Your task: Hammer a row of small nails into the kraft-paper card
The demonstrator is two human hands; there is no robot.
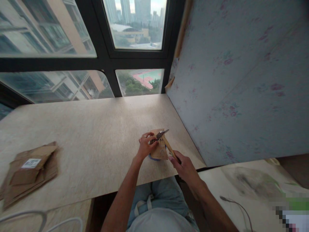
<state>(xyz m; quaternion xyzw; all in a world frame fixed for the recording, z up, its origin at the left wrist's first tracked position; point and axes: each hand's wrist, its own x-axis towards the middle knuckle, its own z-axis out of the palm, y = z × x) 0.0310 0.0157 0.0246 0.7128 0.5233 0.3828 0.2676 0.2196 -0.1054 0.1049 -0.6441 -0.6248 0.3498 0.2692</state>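
My right hand [182,163] is wrapped round the lower end of a hammer [168,144] with a wooden handle. Its metal head is at the upper left, over a brown flat piece [162,152] with dark printed marks. On the left side of that piece, my left hand [146,144] has its fingers bent together close to the hammer head. What the fingers pinch, if anything, is too small to tell. A blue curved edge [154,158] shows from under the brown piece, and most of that blue thing is hidden.
Brown paper packages [32,170] with a white label lie stacked at the left of the pale worktop [96,135]. Windows stand behind it, and a flowered panel [231,80] rises at the right. A cable [238,203] lies on the lower right surface; pale tubes [43,214] curve at lower left.
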